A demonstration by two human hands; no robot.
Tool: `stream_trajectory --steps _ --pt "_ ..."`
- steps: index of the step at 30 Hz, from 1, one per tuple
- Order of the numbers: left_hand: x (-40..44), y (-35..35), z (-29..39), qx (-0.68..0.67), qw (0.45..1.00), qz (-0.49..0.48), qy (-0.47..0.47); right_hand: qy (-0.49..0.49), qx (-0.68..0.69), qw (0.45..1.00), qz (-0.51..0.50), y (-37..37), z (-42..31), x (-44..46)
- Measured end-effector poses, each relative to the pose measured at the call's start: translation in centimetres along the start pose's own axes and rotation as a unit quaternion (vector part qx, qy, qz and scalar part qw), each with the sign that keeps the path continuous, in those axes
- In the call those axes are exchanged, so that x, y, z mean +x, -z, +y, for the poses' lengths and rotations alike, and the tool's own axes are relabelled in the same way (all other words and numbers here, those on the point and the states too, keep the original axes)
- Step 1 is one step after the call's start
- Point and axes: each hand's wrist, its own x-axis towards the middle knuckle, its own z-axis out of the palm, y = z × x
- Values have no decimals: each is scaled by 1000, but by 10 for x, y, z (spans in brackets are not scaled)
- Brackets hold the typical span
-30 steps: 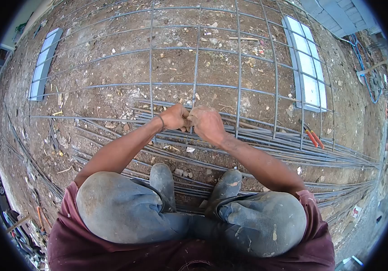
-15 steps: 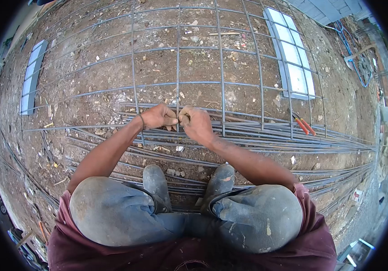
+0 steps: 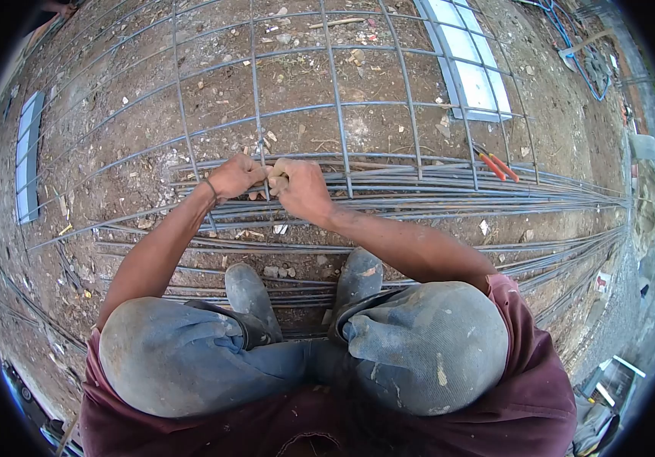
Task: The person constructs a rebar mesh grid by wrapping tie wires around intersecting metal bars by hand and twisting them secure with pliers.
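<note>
Bare, stony soil strewn with pale chips spreads around the crouching person in the head view, with a blue hose (image 3: pixel 598 87) at two o'clock. A steel bar grid (image 3: pixel 340 116) spans eleven to one o'clock, crossing one white block (image 3: pixel 470 72) at one and another (image 3: pixel 28 164) between nine and ten. The left hand (image 3: pixel 233 177) and right hand (image 3: pixel 302 186) meet at ten o'clock, just off centre, at one lengthwise bar near the grid's close edge. Both grips are pressed together, thumb to curled fingers; whether a thin wire sits between them is too small to tell. Beneath runs a bundle of loose bars (image 3: pixel 449 204), and orange-handled pliers (image 3: pixel 499 166) lie at two o'clock. The crossing could shift out of line if a wrist leans on the bar, since the hands are busy pinching rather than bracing it. Bare fingertips could be nicked by rough steel or caught between bars if the grid drops. Loose rods near the boots (image 3: pixel 249 289) could roll underfoot, upsetting the squat.
</note>
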Motion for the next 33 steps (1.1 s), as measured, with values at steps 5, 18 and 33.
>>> stream_trajectory --steps 5,18,33 --pt "2 1 -2 121 992 30 29 251 -179 951 4 7 18 -23" --pt "-6 -2 5 48 996 25 65 348 -384 852 -76 8 35 -44" --pt "-11 0 11 46 997 62 27 167 -377 893 -180 1 -2 20"
